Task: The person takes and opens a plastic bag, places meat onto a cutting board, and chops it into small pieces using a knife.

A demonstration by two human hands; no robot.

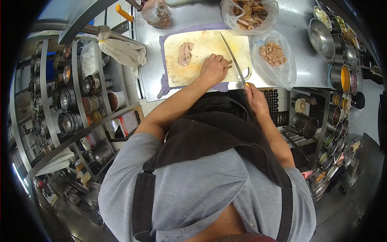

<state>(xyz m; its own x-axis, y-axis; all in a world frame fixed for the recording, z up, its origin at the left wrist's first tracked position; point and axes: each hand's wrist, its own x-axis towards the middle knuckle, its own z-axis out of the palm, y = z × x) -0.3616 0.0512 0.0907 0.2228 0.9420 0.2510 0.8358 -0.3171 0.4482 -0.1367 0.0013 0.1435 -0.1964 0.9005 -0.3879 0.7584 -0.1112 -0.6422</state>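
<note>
My right hand [256,100] is wrapped round the handle of a long knife [232,57], whose blade points away over the right part of a pale cutting board [175,76]. Just left of the blade, my left hand [215,69] rests on the board with bent fingers, against small strips of meat [229,63] beside the blade. A pale piece of raw meat [185,53] lies on the left half of the board. Under the board is a purple cloth [164,85]. To the right, an open plastic bag [285,77] holds chopped meat [273,53].
Behind the board are a bag of browned meat [250,15] and a bag of minced meat [156,14]. A metal bowl [321,39] and several pots stand at the right. A rag [123,50] hangs from a rail at the left, near shelves of bowls.
</note>
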